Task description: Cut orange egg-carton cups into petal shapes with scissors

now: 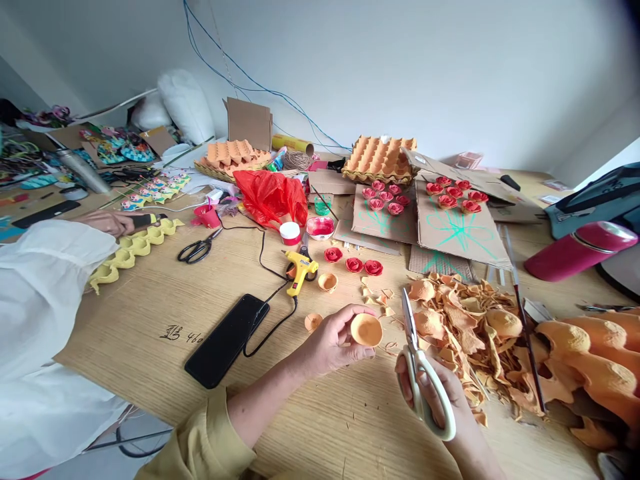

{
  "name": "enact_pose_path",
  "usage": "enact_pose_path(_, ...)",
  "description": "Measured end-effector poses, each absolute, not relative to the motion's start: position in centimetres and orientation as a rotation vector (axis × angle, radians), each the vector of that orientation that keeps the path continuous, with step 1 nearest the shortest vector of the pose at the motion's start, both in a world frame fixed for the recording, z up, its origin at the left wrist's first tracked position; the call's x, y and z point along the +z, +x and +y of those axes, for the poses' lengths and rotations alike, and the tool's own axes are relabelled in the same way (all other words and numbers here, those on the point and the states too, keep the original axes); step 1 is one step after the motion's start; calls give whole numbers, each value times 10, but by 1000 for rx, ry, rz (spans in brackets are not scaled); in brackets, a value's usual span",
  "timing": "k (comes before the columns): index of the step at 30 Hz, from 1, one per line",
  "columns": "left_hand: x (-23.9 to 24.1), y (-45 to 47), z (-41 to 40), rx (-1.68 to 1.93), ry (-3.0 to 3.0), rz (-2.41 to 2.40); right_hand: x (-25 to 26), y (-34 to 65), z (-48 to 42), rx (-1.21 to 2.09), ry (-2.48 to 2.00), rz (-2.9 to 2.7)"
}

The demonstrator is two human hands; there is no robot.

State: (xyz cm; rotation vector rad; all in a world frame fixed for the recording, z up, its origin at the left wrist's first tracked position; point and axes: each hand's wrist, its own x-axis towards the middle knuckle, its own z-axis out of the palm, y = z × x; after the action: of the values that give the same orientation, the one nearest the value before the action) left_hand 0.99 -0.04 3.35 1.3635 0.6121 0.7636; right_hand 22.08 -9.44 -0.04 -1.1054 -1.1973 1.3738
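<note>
Between the thumb and fingers of my left hand (337,340) is a small orange egg-carton cup (367,331), its hollow facing me. My right hand (440,393) grips white-handled scissors (414,363), with the blades pointing up and away, just right of the cup and apart from it. Two more cut cups lie beyond my left hand: one orange cup (328,283) stands hollow side up, and a smaller cup piece (313,323) is close to my wrist. Orange carton scraps (465,327) are heaped right of the scissors.
A yellow glue gun (300,270) and a black phone (227,340) lie to the left. Red paper-pulp roses (354,265) sit ahead, more on cardboard (457,233). A thin brush (529,347) and magenta flask (583,250) are right. Another person's hand (107,222) touches a yellow carton strip (133,250).
</note>
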Motion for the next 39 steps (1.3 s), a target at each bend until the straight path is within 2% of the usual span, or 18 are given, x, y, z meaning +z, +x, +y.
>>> enact_pose_path(5, 41, 2, 7, 835, 1436, 560, 1, 221, -94, 1346, -1118, -1212)
enact_pose_path(11, 52, -33, 36, 1159, 1404, 770, 3, 223, -97, 1342, -1141, -1192)
enact_pose_path(15, 47, -44, 35, 1053, 1478, 896, 7, 222, -97, 1337, -1146, -1218)
enact_pose_path(21, 41, -38, 11, 865, 1912, 1019, 10, 220, -94, 1292, -1201, -1332)
enact_pose_path(32, 21, -33, -29, 576, 2258, 1070, 6, 222, -92, 1295, -1225, -1364)
enact_pose_path(39, 6, -35, -39, 730, 2414, 1118, 2, 223, -88, 1240, -1233, -1358)
